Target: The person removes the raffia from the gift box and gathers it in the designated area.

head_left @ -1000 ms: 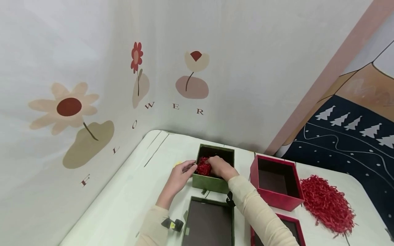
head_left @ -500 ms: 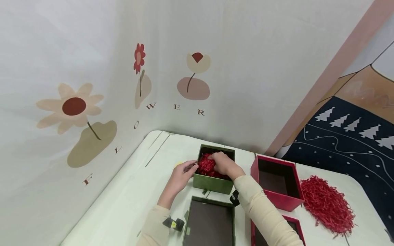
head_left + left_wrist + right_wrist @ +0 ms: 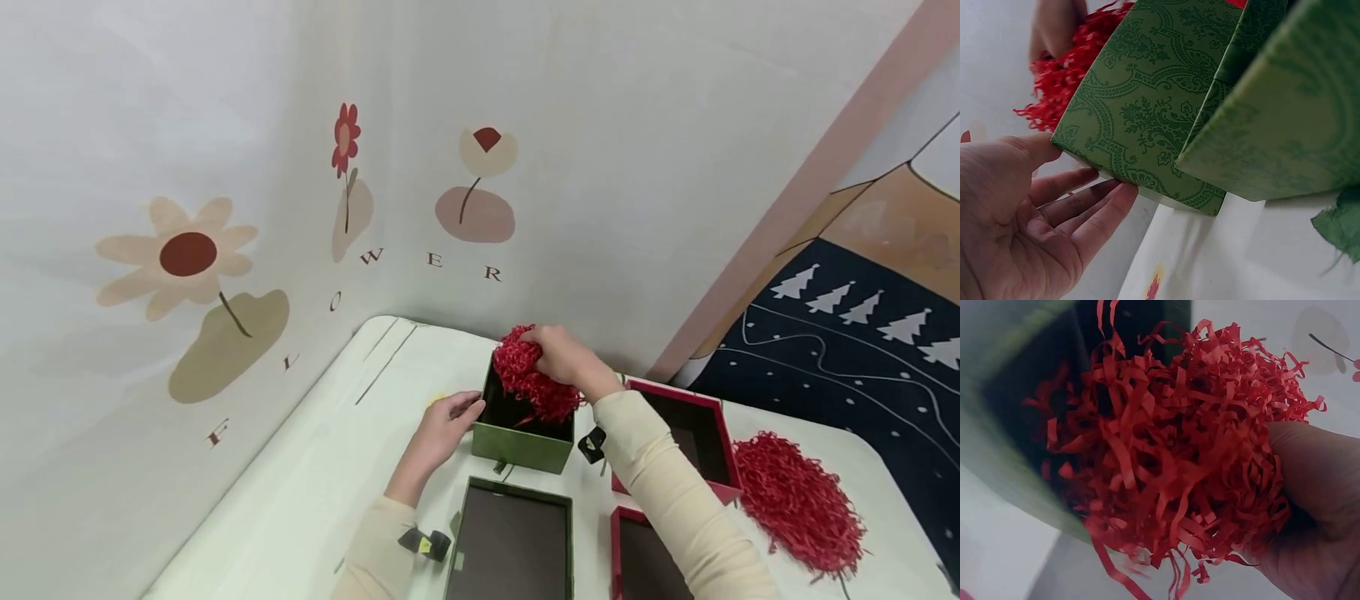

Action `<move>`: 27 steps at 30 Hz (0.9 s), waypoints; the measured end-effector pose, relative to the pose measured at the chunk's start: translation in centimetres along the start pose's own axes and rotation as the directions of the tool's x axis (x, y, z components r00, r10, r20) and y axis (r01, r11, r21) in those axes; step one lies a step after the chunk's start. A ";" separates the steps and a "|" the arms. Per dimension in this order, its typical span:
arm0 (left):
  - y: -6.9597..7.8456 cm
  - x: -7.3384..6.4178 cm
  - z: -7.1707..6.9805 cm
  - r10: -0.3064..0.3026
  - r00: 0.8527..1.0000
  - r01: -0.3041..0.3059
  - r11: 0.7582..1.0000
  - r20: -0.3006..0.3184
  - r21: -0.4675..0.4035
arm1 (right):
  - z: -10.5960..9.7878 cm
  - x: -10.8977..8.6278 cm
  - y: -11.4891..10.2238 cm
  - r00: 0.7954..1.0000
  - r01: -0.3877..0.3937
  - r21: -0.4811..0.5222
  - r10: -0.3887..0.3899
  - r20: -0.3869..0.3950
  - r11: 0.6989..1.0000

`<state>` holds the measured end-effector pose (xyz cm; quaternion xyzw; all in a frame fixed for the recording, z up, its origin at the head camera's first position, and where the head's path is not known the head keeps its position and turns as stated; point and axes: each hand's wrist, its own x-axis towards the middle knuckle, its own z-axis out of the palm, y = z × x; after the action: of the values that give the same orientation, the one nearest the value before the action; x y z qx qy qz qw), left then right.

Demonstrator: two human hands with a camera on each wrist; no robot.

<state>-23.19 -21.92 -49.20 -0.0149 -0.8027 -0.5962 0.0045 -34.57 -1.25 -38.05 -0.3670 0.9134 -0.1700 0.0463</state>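
Observation:
In the head view, my right hand (image 3: 562,358) grips a large tangled clump of red shredded paper (image 3: 531,375) over the green box (image 3: 522,447). The right wrist view shows the thumb pressed into the shreds (image 3: 1172,450); the other fingers are mostly hidden. Loose strands hang down towards the box's dark inside. My left hand (image 3: 444,429) rests against the box's left side. In the left wrist view, its fingertips (image 3: 1124,190) touch the side of the patterned green box (image 3: 1141,106), with the thumb at the rim's corner.
A shallow green lid (image 3: 513,542) lies upturned in front of the green box. To the right stand a red box (image 3: 686,433), partly behind my right arm, and a red lid (image 3: 648,558). Beyond them is a pile of red shredded paper (image 3: 798,504). A curtain (image 3: 600,208) closes off the back.
My right hand has risen from inside the green box with the clump of red shredded paper, moving up and slightly right. My left hand has stayed at the box's side.

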 end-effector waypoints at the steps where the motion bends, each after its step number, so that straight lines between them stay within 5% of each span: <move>1: 0.0 0.0 0.0 0.000 1.000 0.000 1.000 0.003 0.007 | -0.4 0.3 -0.2 1.000 -0.001 0.002 0.001 -0.001 1.000; 12: -0.2 -0.3 -0.3 0.010 0.999 -0.011 1.000 0.032 0.023 | -2.2 4.8 -4.3 0.993 0.027 0.008 -0.026 -0.118 1.000; 20: -0.1 -0.5 -0.6 0.064 0.998 -0.065 0.997 0.015 0.047 | 1.2 8.9 -9.2 0.982 0.101 0.105 -0.082 -0.169 0.989; 27: -0.1 -0.6 -0.7 0.079 0.997 -0.080 0.995 0.020 0.061 | 4.3 10.4 -11.3 0.992 0.084 0.139 -0.069 -0.107 0.987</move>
<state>-22.60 -22.63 -49.15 -0.0519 -0.8195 -0.5704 0.0215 -33.86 -17.18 -37.83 -0.3884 0.8852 -0.2551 0.0194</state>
